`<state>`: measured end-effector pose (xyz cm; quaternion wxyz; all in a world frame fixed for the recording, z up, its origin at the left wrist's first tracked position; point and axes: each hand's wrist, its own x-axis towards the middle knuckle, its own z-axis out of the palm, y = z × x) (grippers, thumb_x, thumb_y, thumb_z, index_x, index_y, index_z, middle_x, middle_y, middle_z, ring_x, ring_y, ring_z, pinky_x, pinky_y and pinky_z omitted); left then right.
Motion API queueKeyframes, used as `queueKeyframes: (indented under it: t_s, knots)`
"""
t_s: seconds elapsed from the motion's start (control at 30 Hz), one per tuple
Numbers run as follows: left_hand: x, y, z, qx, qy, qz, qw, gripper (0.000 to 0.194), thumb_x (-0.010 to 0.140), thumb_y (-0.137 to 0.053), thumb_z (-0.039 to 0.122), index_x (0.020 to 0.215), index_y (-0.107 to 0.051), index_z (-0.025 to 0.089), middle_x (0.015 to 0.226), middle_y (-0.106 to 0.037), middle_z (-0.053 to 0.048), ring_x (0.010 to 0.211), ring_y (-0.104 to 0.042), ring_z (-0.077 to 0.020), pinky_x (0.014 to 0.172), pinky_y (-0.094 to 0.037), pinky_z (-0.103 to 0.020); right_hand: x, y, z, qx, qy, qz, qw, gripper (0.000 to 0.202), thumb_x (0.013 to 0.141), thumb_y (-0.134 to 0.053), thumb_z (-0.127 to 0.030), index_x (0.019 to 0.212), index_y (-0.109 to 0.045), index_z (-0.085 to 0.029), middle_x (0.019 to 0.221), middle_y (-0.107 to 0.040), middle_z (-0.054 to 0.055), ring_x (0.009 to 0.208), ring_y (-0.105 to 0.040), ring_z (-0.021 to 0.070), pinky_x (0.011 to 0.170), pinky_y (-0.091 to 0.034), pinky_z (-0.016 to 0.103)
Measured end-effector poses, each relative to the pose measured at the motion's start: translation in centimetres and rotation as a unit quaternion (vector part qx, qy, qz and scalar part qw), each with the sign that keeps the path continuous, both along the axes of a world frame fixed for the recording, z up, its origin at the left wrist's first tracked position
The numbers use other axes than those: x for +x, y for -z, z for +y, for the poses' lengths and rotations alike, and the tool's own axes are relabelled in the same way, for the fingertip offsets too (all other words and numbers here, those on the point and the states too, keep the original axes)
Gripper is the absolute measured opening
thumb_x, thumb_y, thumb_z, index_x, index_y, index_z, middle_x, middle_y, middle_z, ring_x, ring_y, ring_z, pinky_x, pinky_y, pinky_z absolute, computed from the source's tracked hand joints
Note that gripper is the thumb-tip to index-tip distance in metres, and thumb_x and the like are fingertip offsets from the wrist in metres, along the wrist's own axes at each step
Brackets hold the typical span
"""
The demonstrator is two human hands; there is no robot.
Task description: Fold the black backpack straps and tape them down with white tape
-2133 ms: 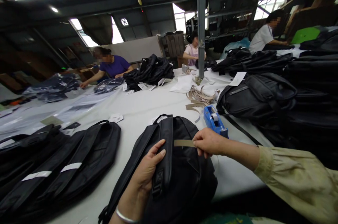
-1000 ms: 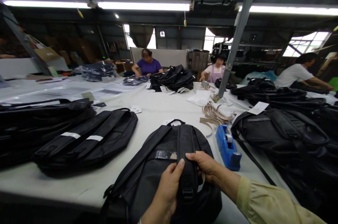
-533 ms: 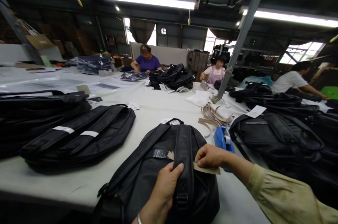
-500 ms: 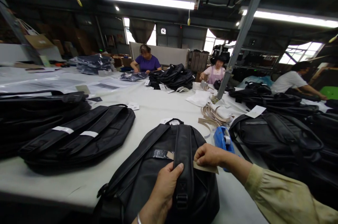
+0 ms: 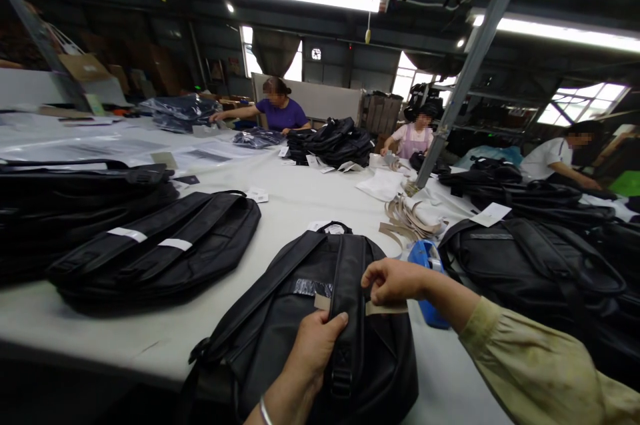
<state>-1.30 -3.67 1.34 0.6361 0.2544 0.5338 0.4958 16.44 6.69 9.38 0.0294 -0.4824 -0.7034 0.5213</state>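
Observation:
A black backpack (image 5: 280, 345) lies straps up on the white table in front of me. My left hand (image 5: 315, 345) grips its right-hand shoulder strap (image 5: 347, 278), thumb on top and fingers hidden beneath. A tan paper strip (image 5: 387, 308) passes under that strap and shows on both sides. My right hand (image 5: 393, 280) is at the strap's right edge, just above the strip, its fingers curled; whether they pinch anything is hidden. Clear tape (image 5: 313, 287) lies on the bag left of the strap. Behind my right wrist stands a blue tape dispenser (image 5: 431, 311).
Another backpack (image 5: 160, 251) with white bands on its straps lies at left, beside a stack of bags (image 5: 75, 211). More black bags (image 5: 530, 258) are at right. Tan strips (image 5: 407, 217) lie beyond the dispenser, near a metal post (image 5: 450, 85). Several people work across the table.
My right hand has moved slightly up and left, off the tan strip's face. More of the strip shows left of the strap. A person across the table has stretched an arm out to the left.

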Motion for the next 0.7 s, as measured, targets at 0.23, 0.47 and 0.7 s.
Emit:
queueKeyframes:
  t_s: [0.23, 0.47, 0.7]
  knots:
    - [-0.5, 0.6, -0.4, 0.078, 0.036, 0.044, 0.995, 0.033, 0.073, -0.074, 0.042, 0.082, -0.073, 0.009, 0.067, -0.070, -0.005, 0.058, -0.059, -0.0148, 0.054, -0.044, -0.023, -3.9, 0.7, -1.3, -0.075, 0.099, 0.100, 0.987, 0.022, 0.073, -0.073, -0.024, 0.088, -0.061, -0.014, 0.071, -0.066, 0.001, 0.059, -0.064, 0.0131, 0.055, -0.053, 0.023]
    - [-0.6, 0.5, -0.7, 0.107, 0.042, 0.071, 0.991, 0.047, 0.077, -0.067, 0.053, 0.094, -0.073, 0.010, 0.084, -0.074, -0.009, 0.084, -0.066, -0.0251, 0.073, -0.048, -0.028, -4.6, 0.9, -2.3, -0.111, 0.138, 0.130, 0.976, 0.016, 0.088, -0.059, -0.028, 0.093, -0.054, -0.014, 0.081, -0.068, 0.007, 0.068, -0.070, 0.0160, 0.061, -0.056, 0.026]
    - [-1.0, -0.2, 0.0, 0.075, 0.001, 0.183, 0.980, 0.032, 0.075, -0.068, 0.039, 0.057, -0.066, 0.013, 0.053, -0.059, -0.002, 0.054, -0.052, -0.0163, 0.051, -0.036, -0.025, -5.8, -0.7, -2.7, 0.217, -0.111, 0.011, 0.970, 0.021, 0.074, -0.063, -0.017, 0.094, -0.069, -0.018, 0.086, -0.071, 0.003, 0.079, -0.066, 0.0158, 0.072, -0.049, 0.025]
